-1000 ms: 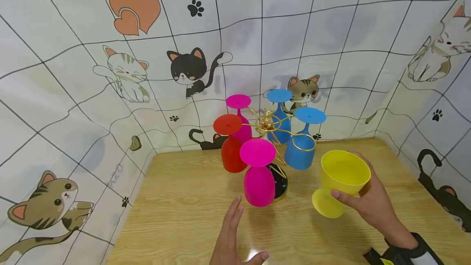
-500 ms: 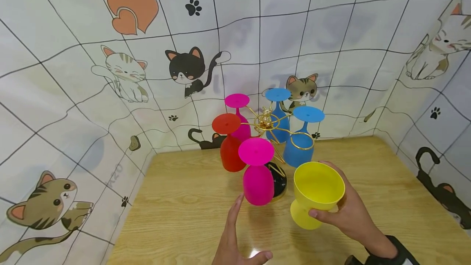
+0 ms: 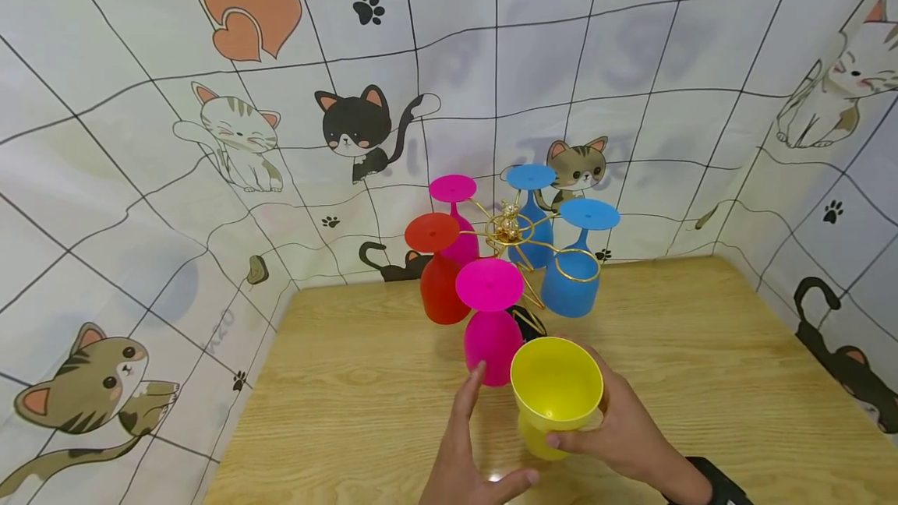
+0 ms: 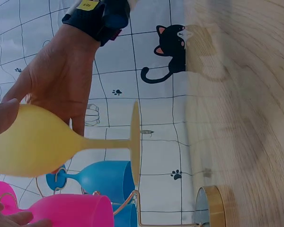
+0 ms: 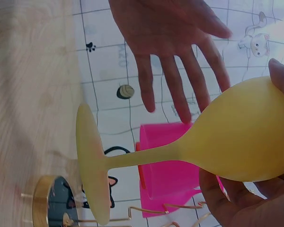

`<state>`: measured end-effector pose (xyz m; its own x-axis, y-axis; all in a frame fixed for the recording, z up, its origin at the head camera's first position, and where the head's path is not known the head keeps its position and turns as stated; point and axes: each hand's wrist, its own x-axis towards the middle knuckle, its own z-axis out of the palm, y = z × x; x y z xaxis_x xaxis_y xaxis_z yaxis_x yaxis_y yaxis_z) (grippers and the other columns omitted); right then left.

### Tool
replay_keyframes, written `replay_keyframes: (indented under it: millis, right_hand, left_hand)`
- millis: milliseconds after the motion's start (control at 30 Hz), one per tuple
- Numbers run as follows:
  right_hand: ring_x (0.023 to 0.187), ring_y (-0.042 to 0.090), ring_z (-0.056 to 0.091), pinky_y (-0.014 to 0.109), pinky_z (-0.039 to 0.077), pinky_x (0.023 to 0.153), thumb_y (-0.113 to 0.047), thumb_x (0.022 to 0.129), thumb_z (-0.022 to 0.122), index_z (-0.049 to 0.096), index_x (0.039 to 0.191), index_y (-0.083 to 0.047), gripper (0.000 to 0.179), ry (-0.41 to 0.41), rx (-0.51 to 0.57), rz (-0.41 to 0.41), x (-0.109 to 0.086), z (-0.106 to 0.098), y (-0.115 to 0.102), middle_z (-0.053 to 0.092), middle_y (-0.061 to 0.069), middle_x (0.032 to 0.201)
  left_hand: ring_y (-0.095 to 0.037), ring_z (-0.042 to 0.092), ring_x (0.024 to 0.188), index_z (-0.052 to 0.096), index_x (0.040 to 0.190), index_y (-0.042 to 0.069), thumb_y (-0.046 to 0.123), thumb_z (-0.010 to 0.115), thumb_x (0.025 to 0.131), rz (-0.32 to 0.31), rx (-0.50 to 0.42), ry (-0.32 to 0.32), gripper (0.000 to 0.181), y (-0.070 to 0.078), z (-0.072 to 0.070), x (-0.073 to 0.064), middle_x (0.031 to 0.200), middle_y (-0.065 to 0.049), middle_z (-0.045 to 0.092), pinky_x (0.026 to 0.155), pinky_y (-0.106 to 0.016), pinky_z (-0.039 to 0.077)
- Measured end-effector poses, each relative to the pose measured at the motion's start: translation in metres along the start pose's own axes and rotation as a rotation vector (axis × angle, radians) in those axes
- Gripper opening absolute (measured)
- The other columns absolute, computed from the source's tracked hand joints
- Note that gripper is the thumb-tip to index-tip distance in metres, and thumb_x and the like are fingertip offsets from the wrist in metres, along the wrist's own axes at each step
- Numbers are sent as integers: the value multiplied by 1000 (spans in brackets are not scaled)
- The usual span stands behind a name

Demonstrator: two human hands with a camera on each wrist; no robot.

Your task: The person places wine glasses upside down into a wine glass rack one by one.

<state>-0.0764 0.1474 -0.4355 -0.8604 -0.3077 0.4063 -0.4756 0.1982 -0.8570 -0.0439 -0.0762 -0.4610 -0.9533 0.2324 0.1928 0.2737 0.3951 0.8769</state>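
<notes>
In the head view my right hand (image 3: pixel 627 427) grips the bowl of a yellow goblet (image 3: pixel 556 380), held upright with its mouth toward me. The right wrist view shows the goblet's stem and foot (image 5: pixel 92 163) off the table. My left hand (image 3: pixel 466 450), fingers spread, is just left of the goblet and holds nothing. Behind them a gold wire rack (image 3: pixel 510 231) carries upside-down goblets: a near pink goblet (image 3: pixel 491 341), a red goblet (image 3: pixel 443 291), a far pink goblet (image 3: pixel 456 189) and two blue goblets, one the right blue goblet (image 3: pixel 571 287). The left index fingertip overlaps the near pink goblet; contact is unclear.
The rack's round black base (image 3: pixel 526 324) with a gold edge stands on the wooden table (image 3: pixel 337 396), partly hidden behind the yellow goblet. A white cloth (image 3: pixel 463 61) with grid lines and cartoon cats hangs behind and at both sides of the table.
My right hand has carried the yellow goblet leftward and toward me, from the rack's right side to in front of it. The left hand has shifted slightly right.
</notes>
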Motion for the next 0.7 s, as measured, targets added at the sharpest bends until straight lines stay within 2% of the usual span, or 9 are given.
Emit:
replay_keyframes:
  millis: [167,367,467,567,633,700]
  right_hand:
    - [111,11,59,24,52,94,-4,72,85,42,144,-20,85,-31,18,27,-2,12,1,59,0,131]
    - [113,14,58,27,53,95,-13,79,82,40,144,-21,77,-105,131,106,-6,25,0,56,-1,135]
    - [116,15,56,27,51,98,-15,81,81,41,144,-22,75,-135,186,185,-8,30,-2,55,0,137]
    - [118,17,55,26,49,100,-16,81,81,41,143,-25,75,-131,201,282,-9,34,-5,55,-2,137]
    - [119,17,54,26,47,102,-17,80,82,42,141,-29,74,-121,201,363,-10,37,-7,55,-5,137]
    - [119,16,54,26,45,102,-19,80,82,42,140,-32,74,-107,172,416,-11,39,-7,55,-9,136]
  left_hand:
    - [-27,30,148,10,155,39,46,80,78,-46,-61,-17,105,7,2,0,161,13,22,112,-58,35]
    - [-15,36,145,11,155,36,41,81,79,-35,-136,-39,104,8,5,-1,159,17,26,116,-49,36]
    - [-13,42,138,11,155,34,36,79,81,4,-161,-42,101,4,7,-2,157,12,31,114,-38,41]
    - [-14,46,133,12,156,27,30,79,83,61,-201,-38,100,0,9,-2,156,3,34,109,-29,45]
    - [-14,47,132,13,156,22,28,80,82,53,-233,-33,100,-1,10,-2,156,0,34,107,-25,46]
    - [-13,48,130,15,156,19,28,81,81,0,-252,-23,101,0,11,-3,155,-2,36,103,-22,48]
